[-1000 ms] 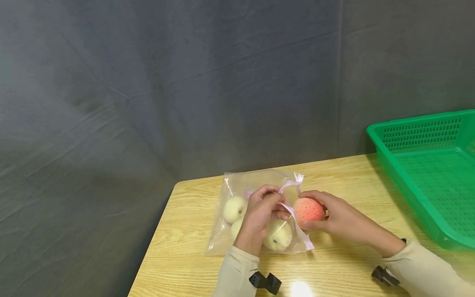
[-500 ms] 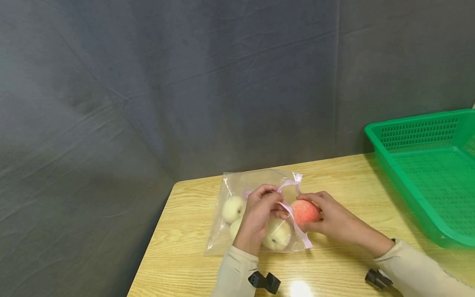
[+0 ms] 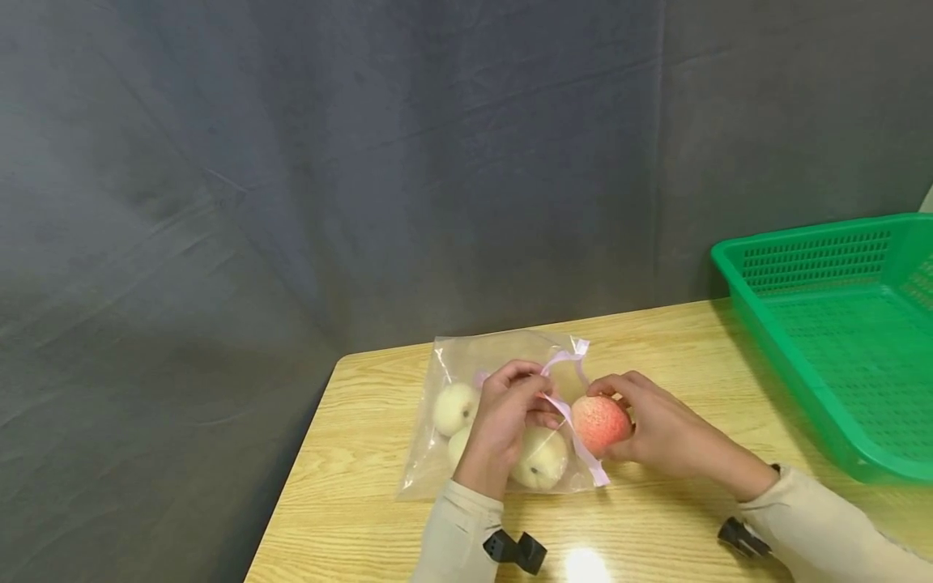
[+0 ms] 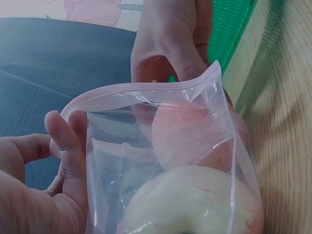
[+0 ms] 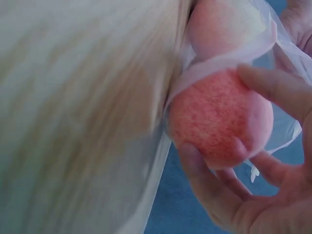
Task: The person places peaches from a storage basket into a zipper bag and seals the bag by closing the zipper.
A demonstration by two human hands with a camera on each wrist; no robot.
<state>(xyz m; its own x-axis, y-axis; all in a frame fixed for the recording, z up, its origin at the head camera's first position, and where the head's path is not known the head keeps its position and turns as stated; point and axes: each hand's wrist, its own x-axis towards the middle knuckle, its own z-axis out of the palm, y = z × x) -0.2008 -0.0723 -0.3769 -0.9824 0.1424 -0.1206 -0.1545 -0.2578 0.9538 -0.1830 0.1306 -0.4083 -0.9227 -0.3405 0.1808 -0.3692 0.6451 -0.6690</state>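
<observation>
A clear plastic bag (image 3: 496, 348) with a pale pink rim lies on the table, its mouth to the right. Several pale peaches (image 3: 539, 459) are inside it. My left hand (image 3: 506, 421) is over the bag and pinches the upper layer of its rim between thumb and fingers, raising the mouth. In the right wrist view, a red-pink peach (image 5: 219, 117) sits right at the bag's mouth, its upper side overlapping the pink rim. My right hand (image 3: 666, 425) holds this peach, thumb and fingers around its sides. In the left wrist view it shows pink through the plastic.
A green perforated plastic basket (image 3: 780, 356) stands at the right of the wooden table (image 3: 350, 494). A dark grey cloth (image 3: 466, 162) hangs behind the table. The table's left edge runs down beside the bag.
The red-pink peach has turned in my right hand and shows more of its paler skin. It stays close at the bag's mouth. My left hand keeps its pinch on the rim.
</observation>
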